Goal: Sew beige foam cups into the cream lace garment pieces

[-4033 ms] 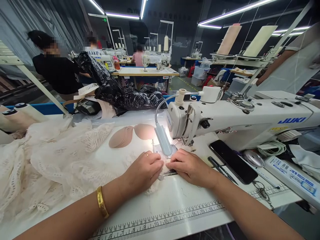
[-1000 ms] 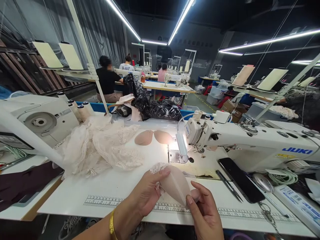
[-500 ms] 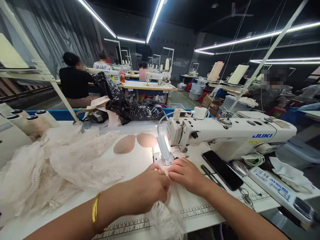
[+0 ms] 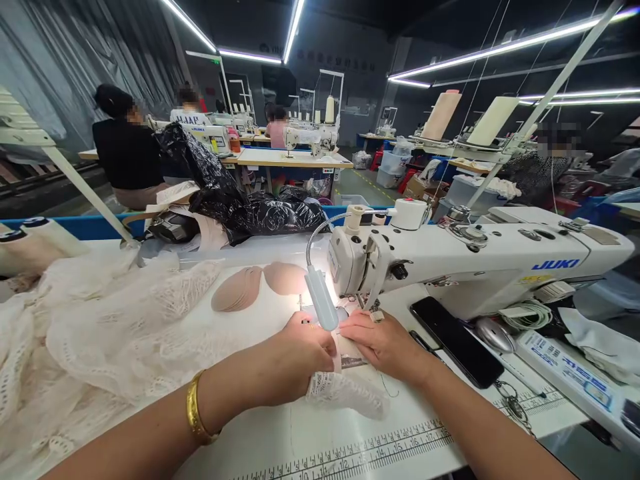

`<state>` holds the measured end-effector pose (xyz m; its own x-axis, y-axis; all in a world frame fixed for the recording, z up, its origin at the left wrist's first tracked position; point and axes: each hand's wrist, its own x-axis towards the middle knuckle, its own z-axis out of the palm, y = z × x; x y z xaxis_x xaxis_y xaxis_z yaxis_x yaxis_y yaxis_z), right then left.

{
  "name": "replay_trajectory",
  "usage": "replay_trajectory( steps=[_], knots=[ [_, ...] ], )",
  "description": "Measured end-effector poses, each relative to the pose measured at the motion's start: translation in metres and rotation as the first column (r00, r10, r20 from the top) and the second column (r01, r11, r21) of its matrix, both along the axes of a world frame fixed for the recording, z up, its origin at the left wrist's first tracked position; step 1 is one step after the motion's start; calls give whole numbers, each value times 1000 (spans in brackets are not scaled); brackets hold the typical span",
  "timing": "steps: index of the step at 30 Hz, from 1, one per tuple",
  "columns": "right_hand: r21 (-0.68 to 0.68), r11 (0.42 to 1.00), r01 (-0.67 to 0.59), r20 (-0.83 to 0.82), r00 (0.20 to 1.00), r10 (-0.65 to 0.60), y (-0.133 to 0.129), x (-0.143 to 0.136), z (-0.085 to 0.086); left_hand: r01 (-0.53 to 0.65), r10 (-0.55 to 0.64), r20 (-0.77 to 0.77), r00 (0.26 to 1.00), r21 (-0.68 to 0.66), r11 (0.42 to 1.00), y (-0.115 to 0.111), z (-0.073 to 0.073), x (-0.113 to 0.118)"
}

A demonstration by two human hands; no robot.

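My left hand [image 4: 307, 343] is closed, its fingers pinching a small strip of white lace fabric [image 4: 347, 393] just in front of the sewing machine's needle area. Part of the lace hangs below the hand onto the tabletop. My right hand [image 4: 385, 343], fingers bent and pressed together, grips the piece's right side by the presser foot; its thumb is hidden. Above the fingers stands the white sewing machine [image 4: 470, 257]. A small gooseneck lamp [image 4: 321, 300] lights the spot and partly covers the needle plate.
A large heap of white lace [image 4: 115, 327] covers the table's left. Beige cup-shaped pads [image 4: 237, 289] lie behind my left hand. At right are a black phone [image 4: 457, 340], a keyring [image 4: 514, 403] and a white box [image 4: 565, 373]. A printed ruler [image 4: 360, 460] runs along the front edge.
Both hands have moved slightly up toward the needle area. The lace end, earlier hanging over the front edge, now lies higher on the tabletop. The camera view has shifted a little.
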<state>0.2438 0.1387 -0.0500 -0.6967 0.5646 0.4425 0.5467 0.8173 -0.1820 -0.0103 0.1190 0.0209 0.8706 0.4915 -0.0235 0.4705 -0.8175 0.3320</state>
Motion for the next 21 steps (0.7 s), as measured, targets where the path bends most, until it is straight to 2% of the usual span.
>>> replay_trajectory(
  steps=[6, 13, 21],
  knots=[
    [-92, 993, 68, -1, 998, -68, 0, 0, 1, 5, -4, 93, 996, -20, 1000, 2, -4, 0],
    [-70, 991, 111, 27, 994, -109, -2, 1, 0, -1, 2, 61, 998, -18, 1000, 3, -7, 0],
    [-37, 997, 71, 18, 997, -71, -2, 3, -4, 21, -21, 85, 996, -5, 1000, 3, -14, -4]
  ],
)
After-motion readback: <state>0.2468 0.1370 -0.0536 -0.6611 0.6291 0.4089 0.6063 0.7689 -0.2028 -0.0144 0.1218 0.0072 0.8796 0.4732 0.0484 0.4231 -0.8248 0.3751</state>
